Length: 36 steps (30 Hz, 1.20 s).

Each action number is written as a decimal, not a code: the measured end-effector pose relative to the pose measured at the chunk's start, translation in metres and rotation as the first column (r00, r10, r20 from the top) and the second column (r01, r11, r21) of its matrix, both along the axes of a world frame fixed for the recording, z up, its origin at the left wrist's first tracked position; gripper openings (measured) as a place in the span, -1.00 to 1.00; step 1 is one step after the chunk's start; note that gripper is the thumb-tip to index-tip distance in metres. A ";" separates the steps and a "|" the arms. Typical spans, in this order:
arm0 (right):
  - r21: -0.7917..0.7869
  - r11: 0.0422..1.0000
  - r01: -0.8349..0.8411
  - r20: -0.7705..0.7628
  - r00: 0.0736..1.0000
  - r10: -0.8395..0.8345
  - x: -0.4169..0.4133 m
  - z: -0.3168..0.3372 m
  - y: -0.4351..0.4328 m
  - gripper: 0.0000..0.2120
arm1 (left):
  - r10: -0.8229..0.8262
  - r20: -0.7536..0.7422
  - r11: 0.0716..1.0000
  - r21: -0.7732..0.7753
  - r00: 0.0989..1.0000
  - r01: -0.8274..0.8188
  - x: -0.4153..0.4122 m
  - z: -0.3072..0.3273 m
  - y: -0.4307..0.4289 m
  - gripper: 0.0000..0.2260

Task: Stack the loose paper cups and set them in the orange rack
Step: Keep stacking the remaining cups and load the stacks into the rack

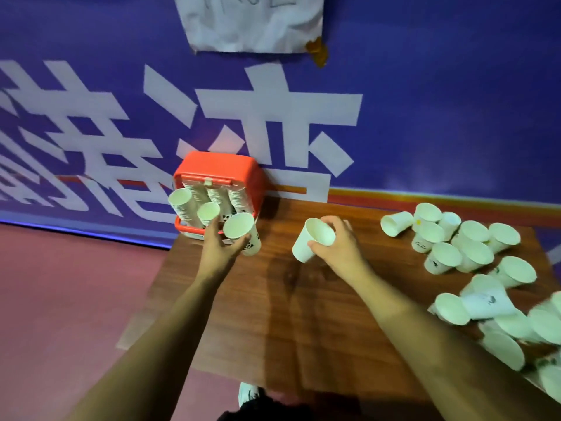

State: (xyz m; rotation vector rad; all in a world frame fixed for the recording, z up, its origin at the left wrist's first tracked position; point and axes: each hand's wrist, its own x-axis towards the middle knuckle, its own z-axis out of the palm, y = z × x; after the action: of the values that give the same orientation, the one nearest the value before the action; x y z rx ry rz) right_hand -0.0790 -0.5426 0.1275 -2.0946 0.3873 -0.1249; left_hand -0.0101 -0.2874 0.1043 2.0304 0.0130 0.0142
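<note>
Blue banner (425, 101) backs your counter (273, 299). Loose paper cups (473, 256) lie heaped at the right, well apart from the orange rack (218, 168), which stands back-left and holds stacks. Hands: left hand (218, 241) grips a cup stack (243, 232) at the rack's front; right hand (340, 244) grips one tilted cup (309, 241).

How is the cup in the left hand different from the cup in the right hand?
The left-hand cup is held at the orange rack; the right-hand cup is out over the table. The left-hand cup shows dark print on its side; the right-hand cup's side looks plain. Both are white paper, mouths open toward the camera.
</note>
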 end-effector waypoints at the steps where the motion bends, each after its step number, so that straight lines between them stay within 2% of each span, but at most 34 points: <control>1: 0.004 1.000 0.005 -0.018 1.000 -0.005 0.013 0.001 0.015 -0.41 | 0.015 -0.019 1.000 0.021 1.000 -0.014 0.011 0.000 0.016 -0.27; 5: -0.002 1.000 0.027 -0.096 0.995 -0.027 0.062 0.000 0.077 -0.24 | 0.048 -0.001 0.998 0.032 0.999 -0.048 0.058 -0.007 0.068 -0.33; 9: -0.035 0.999 0.027 -0.096 0.995 -0.030 0.107 -0.007 0.125 -0.25 | 0.087 -0.034 0.996 -0.001 0.996 -0.087 0.105 -0.018 0.099 -0.33; 13: -0.050 0.998 0.032 -0.085 0.996 -0.037 0.138 -0.014 0.155 -0.27 | 0.089 -0.003 0.996 -0.013 0.996 -0.089 0.140 -0.034 0.111 -0.30; 16: -0.070 0.996 0.061 -0.096 0.993 -0.067 0.151 -0.024 0.165 -0.30 | 0.093 0.039 0.996 -0.015 0.995 -0.092 0.158 -0.048 0.112 -0.29; 21: -0.118 0.986 0.118 -0.176 0.975 -0.138 0.162 -0.040 0.171 -0.32 | 0.080 0.120 0.993 0.078 0.990 -0.090 0.169 -0.063 0.102 -0.32; 29: -0.107 0.990 0.095 -0.128 0.986 -0.109 0.172 -0.060 0.167 -0.34 | 0.049 0.180 0.969 0.228 0.982 -0.090 0.185 -0.086 0.092 -0.37; 36: -0.098 0.992 0.080 -0.084 0.993 -0.088 0.188 -0.067 0.175 -0.35 | 0.017 0.071 0.966 0.255 0.997 -0.035 0.184 -0.106 0.097 -0.23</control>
State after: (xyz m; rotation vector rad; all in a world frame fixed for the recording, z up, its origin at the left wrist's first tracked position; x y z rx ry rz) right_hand 0.1090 -0.3681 0.0601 -2.1824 0.5324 -0.1020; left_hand 0.1739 -0.1909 -0.0015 2.2874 -0.0057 0.1075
